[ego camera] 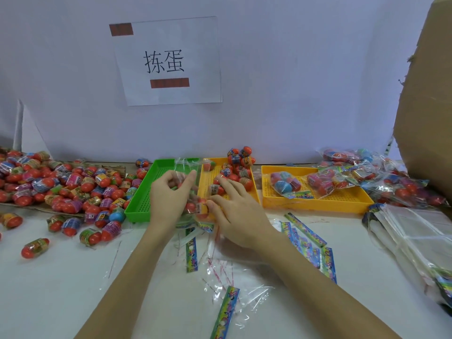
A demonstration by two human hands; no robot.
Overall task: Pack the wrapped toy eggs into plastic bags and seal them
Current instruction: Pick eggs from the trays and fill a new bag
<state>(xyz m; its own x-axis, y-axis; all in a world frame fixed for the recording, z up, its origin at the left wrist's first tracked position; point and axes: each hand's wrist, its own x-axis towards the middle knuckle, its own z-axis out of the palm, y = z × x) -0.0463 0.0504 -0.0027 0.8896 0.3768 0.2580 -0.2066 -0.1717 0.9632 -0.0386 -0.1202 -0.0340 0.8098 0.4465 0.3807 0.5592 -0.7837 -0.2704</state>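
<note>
My left hand point(168, 194) pinches the mouth of a clear plastic bag point(189, 167) and holds it upright between the green tray point(144, 192) and the middle yellow tray point(208, 179). Wrapped toy eggs point(195, 207) sit in the bottom of that bag. My right hand point(234, 211) rests against the bag's right side, its fingers stretched over the eggs point(241, 178) lying in the yellow tray. What its fingertips hold is hidden.
A big heap of wrapped eggs point(61, 187) covers the left of the table. A second yellow tray point(315, 192) at the right holds filled bags point(286, 183), with more behind. Empty bags point(415, 231) are stacked at the far right. Loose bags and printed header cards point(225, 311) lie near me. A cardboard box point(428, 106) stands at the right.
</note>
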